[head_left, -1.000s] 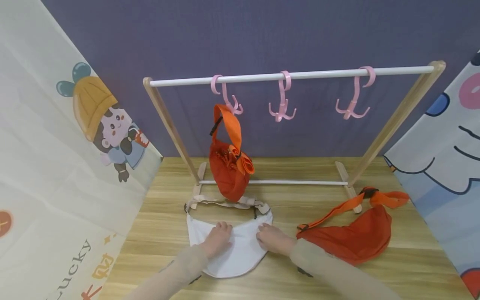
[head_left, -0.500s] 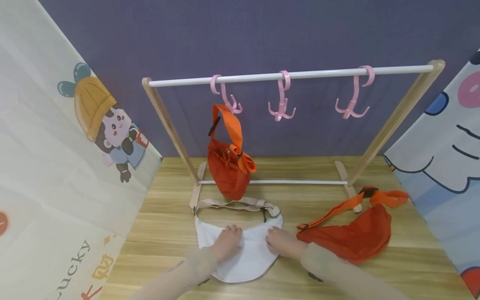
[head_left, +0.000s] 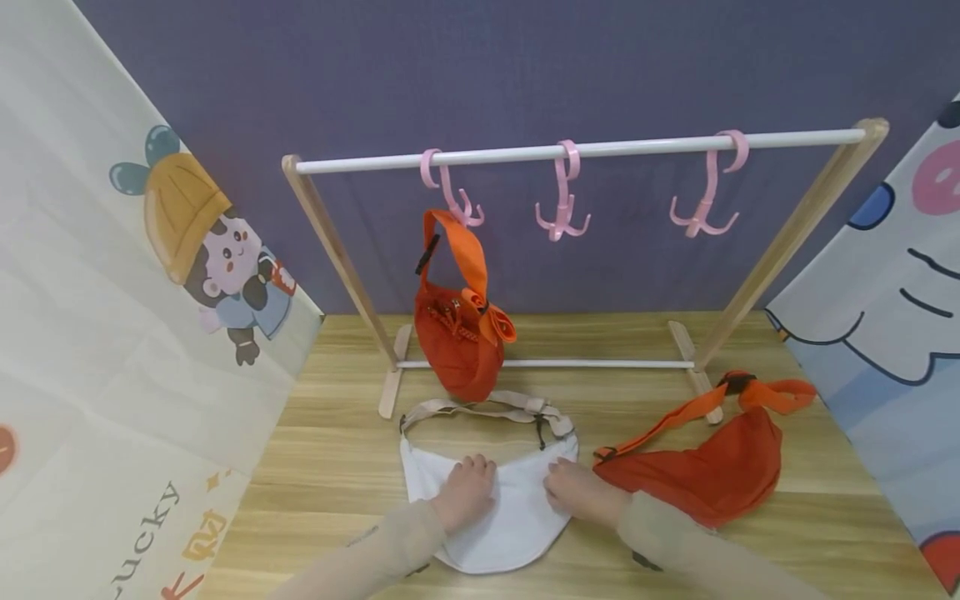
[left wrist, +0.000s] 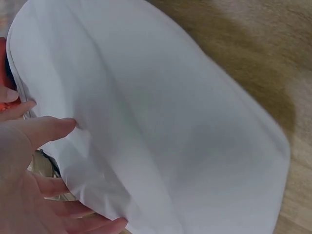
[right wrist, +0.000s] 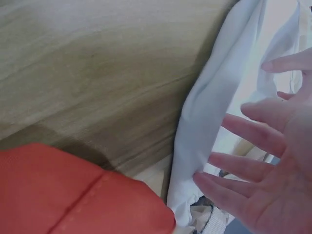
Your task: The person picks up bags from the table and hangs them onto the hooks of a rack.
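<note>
A white waist bag (head_left: 517,533) lies flat on the wooden table, its beige strap (head_left: 438,407) looped toward the rack. On the left part of its cloth rests my left hand (head_left: 468,493), fingertips near the upper edge. My right hand (head_left: 581,490) touches the bag's right side. In the left wrist view, the thumb and slightly bent fingers (left wrist: 73,209) lie against wrinkled white fabric (left wrist: 146,126). The right wrist view shows spread, mostly straight fingers (right wrist: 234,190) with tips on the white cloth (right wrist: 195,131); neither hand is curled round it.
A rack with a white rail (head_left: 637,148) stands behind, carrying three pink hooks (head_left: 561,218). From the left hook hangs a red waist bag (head_left: 457,342) by its orange strap. Another red waist bag (head_left: 712,471) lies right of my right hand.
Both hands and the white waist bag have slid to the right and slightly toward me, closer to the red bag lying there. The hanging bag has barely shifted.
</note>
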Demonstrator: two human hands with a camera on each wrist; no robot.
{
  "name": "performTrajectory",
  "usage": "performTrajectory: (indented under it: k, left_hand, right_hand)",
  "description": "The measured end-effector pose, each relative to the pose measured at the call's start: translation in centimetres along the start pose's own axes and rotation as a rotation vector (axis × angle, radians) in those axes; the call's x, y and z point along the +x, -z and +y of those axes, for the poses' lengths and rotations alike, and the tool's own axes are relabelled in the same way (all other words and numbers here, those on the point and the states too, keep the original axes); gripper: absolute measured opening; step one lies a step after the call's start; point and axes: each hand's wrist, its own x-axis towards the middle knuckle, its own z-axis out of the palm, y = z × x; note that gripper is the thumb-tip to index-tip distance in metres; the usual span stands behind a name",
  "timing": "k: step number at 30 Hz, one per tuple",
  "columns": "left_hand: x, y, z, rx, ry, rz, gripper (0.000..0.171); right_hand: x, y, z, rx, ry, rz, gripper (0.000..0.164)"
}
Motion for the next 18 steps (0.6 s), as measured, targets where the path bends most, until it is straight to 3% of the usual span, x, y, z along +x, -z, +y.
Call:
performTrajectory:
  k: [3, 7, 11, 14, 18]
  left_hand:
    - [0.1, 0.4, -0.3, 0.006, -0.016, -0.005, 0.038]
    - [0.6, 1.1, -1.3, -0.033, -0.031, 0.036, 0.034]
    - [1.0, 1.6, -2.9, -0.067, -0.056, 0.13, 0.025]
    - [1.1, 1.8, -4.1, -0.094, -0.093, 0.238, 0.015]
    - [1.1, 2.4, -5.6, -0.18, -0.115, 0.319, 0.011]
  right_hand:
    - [0.2, 0.4, 0.3, 0.029, 0.008, 0.012, 0.011]
    - [0.8, 1.0, 1.0, 0.057, 0.039, 0.067, 0.007]
    - [1.5, 1.8, 1.6, 0.077, 0.04, 0.085, 0.006]
    - [2.1, 2.2, 2.0, 0.113, 0.019, 0.095, 0.005]
    - [3.0, 2.7, 2.4, 0.152, -0.001, 0.141, 0.006]
